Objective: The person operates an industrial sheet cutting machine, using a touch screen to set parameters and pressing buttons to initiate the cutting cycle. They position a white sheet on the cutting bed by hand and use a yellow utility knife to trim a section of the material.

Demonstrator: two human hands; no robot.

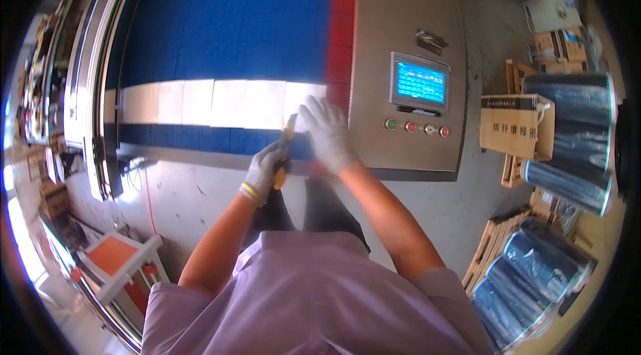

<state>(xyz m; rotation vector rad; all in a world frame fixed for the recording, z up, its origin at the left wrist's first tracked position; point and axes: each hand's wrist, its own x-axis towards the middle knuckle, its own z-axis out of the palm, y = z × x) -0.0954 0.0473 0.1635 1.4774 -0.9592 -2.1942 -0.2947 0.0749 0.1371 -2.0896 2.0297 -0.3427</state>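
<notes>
In a white work glove with a yellow cuff stripe, my left hand (264, 171) is closed around a slim yellow-and-dark tool (288, 132) that looks like a utility knife. Its narrow tip points away from me, near the strip's front edge. My right hand (327, 133), also gloved and slightly blurred, has its fingers stretched out over the right end of a row of white sheets (228, 102). The sheets lie side by side across a blue machine bed (227, 21). Whether my right fingers press on the last sheet or hover just above it, I cannot tell.
A red band (342, 14) borders the bed's right side. Beyond it, a metal panel carries a lit touchscreen (419, 82), a black marker (418, 112) and several push buttons. Plastic-wrapped rolls (574, 134) and a cardboard box (511, 126) stand at right; a metal rail (93, 81) runs at left.
</notes>
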